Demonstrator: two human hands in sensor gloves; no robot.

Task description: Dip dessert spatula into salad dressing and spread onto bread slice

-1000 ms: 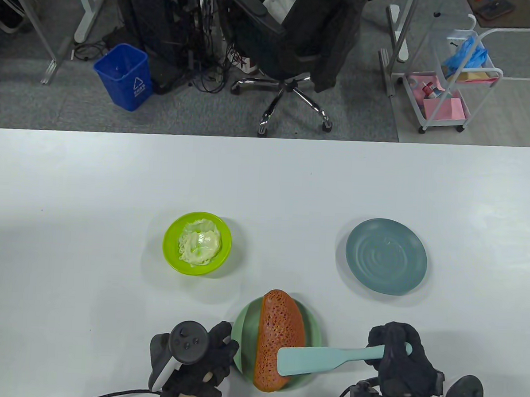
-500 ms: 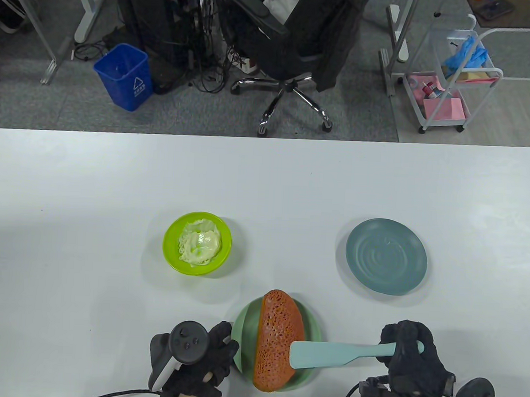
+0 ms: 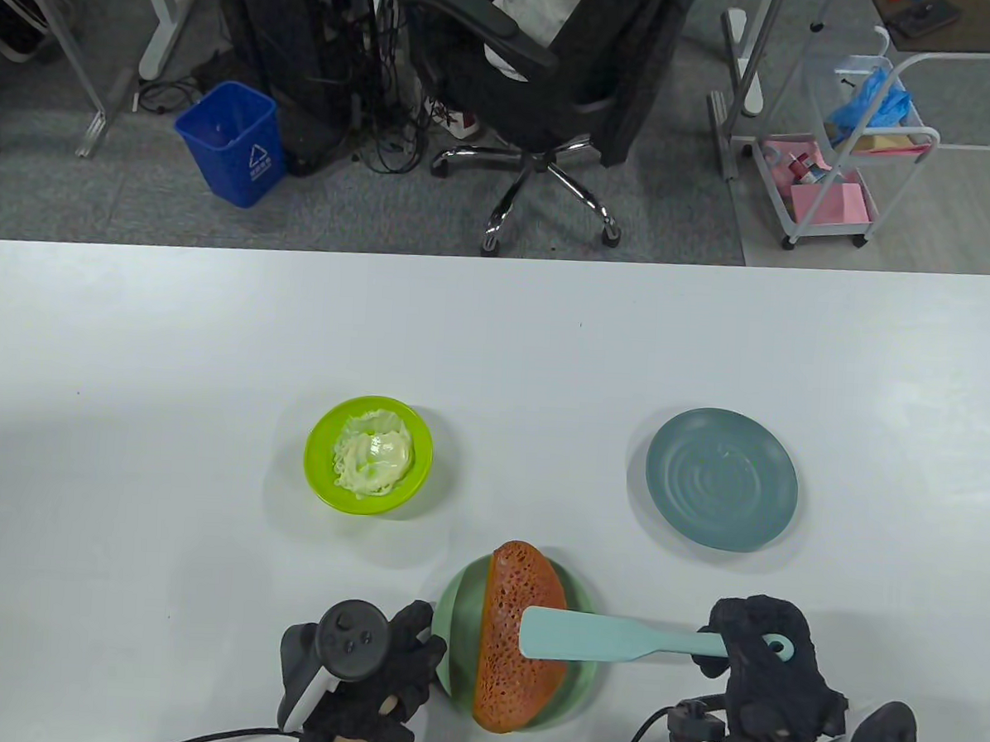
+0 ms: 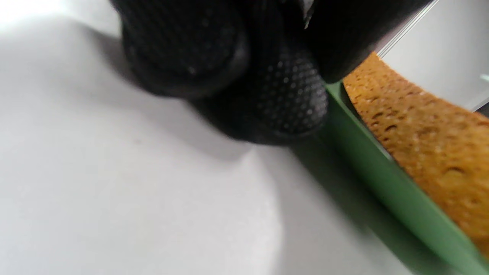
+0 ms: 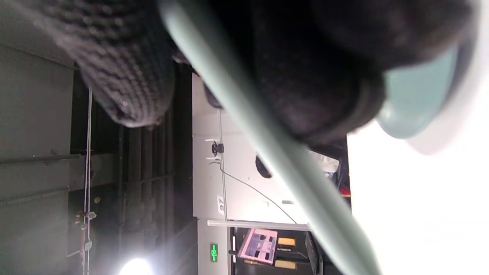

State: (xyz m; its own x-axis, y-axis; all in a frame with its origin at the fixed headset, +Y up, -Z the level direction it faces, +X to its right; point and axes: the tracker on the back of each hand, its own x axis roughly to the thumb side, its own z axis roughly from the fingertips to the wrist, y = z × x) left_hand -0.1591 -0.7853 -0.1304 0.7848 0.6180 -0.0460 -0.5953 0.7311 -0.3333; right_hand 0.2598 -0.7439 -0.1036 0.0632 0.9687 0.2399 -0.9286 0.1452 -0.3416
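The orange-brown, pitted bread slice [image 3: 521,638] lies on a pale green plate [image 3: 459,610]; the spatula [image 3: 614,638] is light teal, and the dressing [image 3: 373,456] seems creamy yellow-white in a lime bowl [image 3: 318,453].

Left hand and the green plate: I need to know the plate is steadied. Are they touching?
Touching. In the left wrist view a fingertip of the left hand presses against the green plate's rim.

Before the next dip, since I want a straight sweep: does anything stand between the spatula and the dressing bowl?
Nothing visible does. The spatula, held by the right hand, lies over the bread; the table between bread and bowl is bare.
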